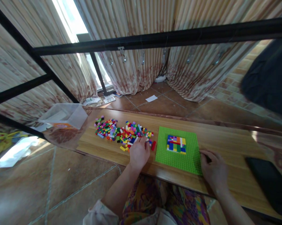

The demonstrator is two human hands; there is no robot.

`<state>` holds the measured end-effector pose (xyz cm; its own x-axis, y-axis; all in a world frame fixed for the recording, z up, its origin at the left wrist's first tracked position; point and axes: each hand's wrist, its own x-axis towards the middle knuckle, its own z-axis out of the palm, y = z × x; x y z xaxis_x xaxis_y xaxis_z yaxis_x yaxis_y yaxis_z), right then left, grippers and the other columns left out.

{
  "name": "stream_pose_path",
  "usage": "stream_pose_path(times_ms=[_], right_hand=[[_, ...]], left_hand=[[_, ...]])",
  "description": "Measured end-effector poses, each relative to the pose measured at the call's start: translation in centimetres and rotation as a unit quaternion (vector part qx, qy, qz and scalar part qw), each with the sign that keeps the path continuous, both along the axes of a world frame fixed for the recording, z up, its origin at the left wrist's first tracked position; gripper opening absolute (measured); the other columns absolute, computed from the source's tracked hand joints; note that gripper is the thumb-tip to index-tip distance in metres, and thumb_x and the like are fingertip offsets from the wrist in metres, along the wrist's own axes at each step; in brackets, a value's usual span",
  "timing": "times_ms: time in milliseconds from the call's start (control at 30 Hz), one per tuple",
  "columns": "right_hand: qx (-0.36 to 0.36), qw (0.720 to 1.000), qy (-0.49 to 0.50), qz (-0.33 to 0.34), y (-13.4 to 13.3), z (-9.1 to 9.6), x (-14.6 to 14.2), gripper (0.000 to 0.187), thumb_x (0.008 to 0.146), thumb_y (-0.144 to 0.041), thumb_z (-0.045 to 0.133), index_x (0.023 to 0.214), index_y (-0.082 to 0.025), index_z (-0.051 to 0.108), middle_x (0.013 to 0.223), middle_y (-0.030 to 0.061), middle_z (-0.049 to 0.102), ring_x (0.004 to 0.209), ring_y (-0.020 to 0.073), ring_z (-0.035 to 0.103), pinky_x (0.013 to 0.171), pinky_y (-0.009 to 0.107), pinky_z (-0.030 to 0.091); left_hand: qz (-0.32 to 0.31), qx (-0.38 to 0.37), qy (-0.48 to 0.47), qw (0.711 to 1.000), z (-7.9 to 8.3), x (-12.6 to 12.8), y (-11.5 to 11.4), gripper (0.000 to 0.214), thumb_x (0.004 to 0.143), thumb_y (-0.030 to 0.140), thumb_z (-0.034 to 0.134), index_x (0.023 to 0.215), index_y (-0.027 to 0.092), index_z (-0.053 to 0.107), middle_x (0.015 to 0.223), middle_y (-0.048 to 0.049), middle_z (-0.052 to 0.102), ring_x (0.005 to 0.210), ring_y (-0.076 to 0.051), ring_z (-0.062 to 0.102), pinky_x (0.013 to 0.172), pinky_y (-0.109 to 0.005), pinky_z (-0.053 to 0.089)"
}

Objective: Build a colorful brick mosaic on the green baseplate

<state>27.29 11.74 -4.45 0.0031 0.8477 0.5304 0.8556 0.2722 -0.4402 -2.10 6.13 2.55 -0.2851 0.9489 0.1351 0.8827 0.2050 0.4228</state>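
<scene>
A green baseplate (176,156) lies on the wooden table (225,147), with a small square patch of coloured bricks (176,144) built on its far half. Left of it spreads a loose pile of small coloured bricks (123,132). My left hand (139,152) rests at the pile's near right edge, fingers curled down among the bricks; what they pinch is too small to make out. A red brick (153,145) lies just right of that hand. My right hand (212,168) sits at the baseplate's near right corner, fingers curled against its edge.
A clear plastic tub (64,115) stands at the table's far left end. A dark flat object (271,184) lies on the table at the right. A black metal frame (155,39) crosses overhead. Curtains and tiled floor lie behind the table.
</scene>
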Motion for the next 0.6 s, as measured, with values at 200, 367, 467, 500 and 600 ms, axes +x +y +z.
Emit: stream_pose_path(times_ms=[200, 367, 467, 500, 600], right_hand=[[-0.005, 1.0, -0.002, -0.004, 0.0, 0.1, -0.1, 0.027, 0.083, -0.03, 0.047, 0.085, -0.016, 0.07, 0.087, 0.0111, 0.068, 0.081, 0.0253, 0.063, 0.073, 0.038, 0.05], [-0.003, 1.0, -0.002, -0.007, 0.0, 0.1, -0.1, 0.028, 0.083, -0.03, 0.046, 0.085, -0.016, 0.07, 0.088, 0.0113, 0.068, 0.082, 0.0253, 0.063, 0.071, 0.037, 0.05], [0.002, 1.0, 0.003, -0.002, 0.0, 0.1, -0.1, 0.028, 0.083, -0.029, 0.046, 0.084, -0.016, 0.07, 0.088, 0.0114, 0.068, 0.081, 0.0244, 0.062, 0.075, 0.038, 0.05], [0.001, 1.0, 0.005, 0.001, 0.0, 0.0, -0.1, 0.028, 0.083, -0.029, 0.046, 0.083, -0.016, 0.07, 0.088, 0.0115, 0.068, 0.082, 0.0244, 0.062, 0.077, 0.038, 0.05], [-0.01, 1.0, 0.016, -0.001, 0.0, 0.1, -0.2, 0.028, 0.083, -0.031, 0.047, 0.084, -0.016, 0.07, 0.088, 0.0117, 0.068, 0.082, 0.0247, 0.062, 0.077, 0.039, 0.049]], left_hand=[[0.036, -0.003, 0.07, 0.997, 0.6, -3.8, 2.3, 0.028, 0.089, 0.019, 0.046, 0.114, 0.022, 0.06, 0.118, -0.0063, 0.061, 0.101, -0.019, 0.061, 0.084, -0.027, 0.048], [-0.019, -0.039, 0.082, 0.996, 0.7, -5.4, 3.6, 0.019, 0.087, 0.016, 0.048, 0.092, 0.021, 0.066, 0.11, -0.0054, 0.061, 0.097, -0.017, 0.061, 0.08, -0.026, 0.048], [-0.024, 0.005, 0.01, 1.0, 0.8, -5.8, 3.7, 0.016, 0.086, 0.017, 0.049, 0.086, 0.019, 0.065, 0.102, -0.0056, 0.064, 0.094, -0.017, 0.061, 0.081, -0.027, 0.048], [-0.028, 0.025, -0.042, 0.998, 0.9, -5.7, 3.6, 0.015, 0.086, 0.017, 0.05, 0.084, 0.018, 0.065, 0.097, -0.0052, 0.065, 0.09, -0.017, 0.061, 0.08, -0.027, 0.048], [-0.037, 0.058, -0.284, 0.956, 1.5, -5.0, 2.9, 0.013, 0.084, 0.022, 0.052, 0.08, 0.016, 0.063, 0.075, -0.0021, 0.064, 0.069, -0.014, 0.061, 0.064, -0.024, 0.048]])
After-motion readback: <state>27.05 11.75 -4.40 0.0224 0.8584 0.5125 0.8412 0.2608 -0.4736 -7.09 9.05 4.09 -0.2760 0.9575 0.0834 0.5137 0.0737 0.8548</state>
